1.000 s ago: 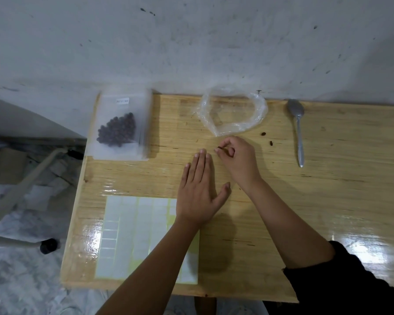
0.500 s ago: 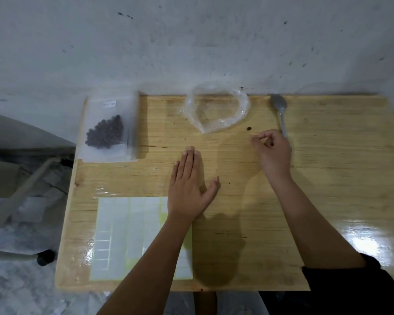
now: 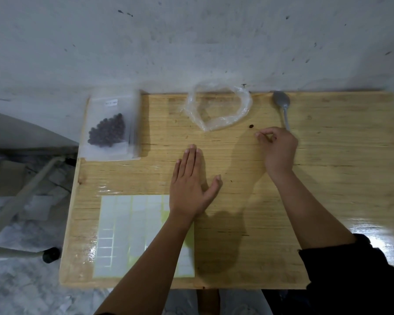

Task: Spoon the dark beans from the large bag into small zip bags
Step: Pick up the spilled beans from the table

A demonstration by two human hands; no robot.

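Note:
A stack of small zip bags (image 3: 110,127) lies at the table's back left; the top one holds a heap of dark beans (image 3: 107,131). The large clear bag (image 3: 217,108) lies flattened and looks empty at the back middle. A grey spoon (image 3: 282,105) rests at the back right, bowl toward the wall. One loose bean (image 3: 251,126) sits on the wood. My right hand (image 3: 279,151) is just right of that bean, over the spoon's handle end, fingertips pinched together on a small dark bean. My left hand (image 3: 191,183) lies flat and open on the table's middle.
A sheet of white sticky labels (image 3: 132,235) lies at the front left of the wooden table (image 3: 328,178), partly under my left forearm. A grey wall stands right behind the table. A chair leg and floor clutter show at the left.
My right hand went from the table's middle to the right, pinched up one of two loose beans near the spoon, and now stays there. My left hand has not moved.

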